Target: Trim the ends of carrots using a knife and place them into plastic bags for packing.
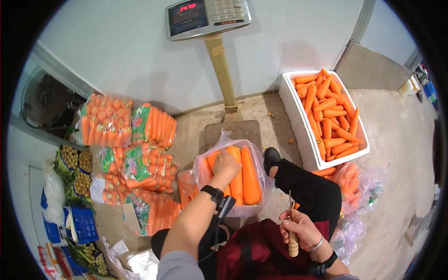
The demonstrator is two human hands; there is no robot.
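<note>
Below me an open clear plastic bag (198,172) of large carrots (251,179) stands on the scale's platform (252,129). My left hand (226,167) reaches down into the bag, its fingers bent round a carrot among the others; the fingertips are partly hidden. Over my lap, my right hand (301,228) is closed around a small knife (293,245) with a pale wooden handle. Its thin blade points away from me, and a bit of orange shows beside it.
A white foam box (298,135) full of loose carrots stands at the right, with bagged carrots (347,184) nearer me. Packed carrot bags (149,168) crowd the left floor beside blue crates (84,225). Ahead rises the scale's post (219,70) with its display (188,18).
</note>
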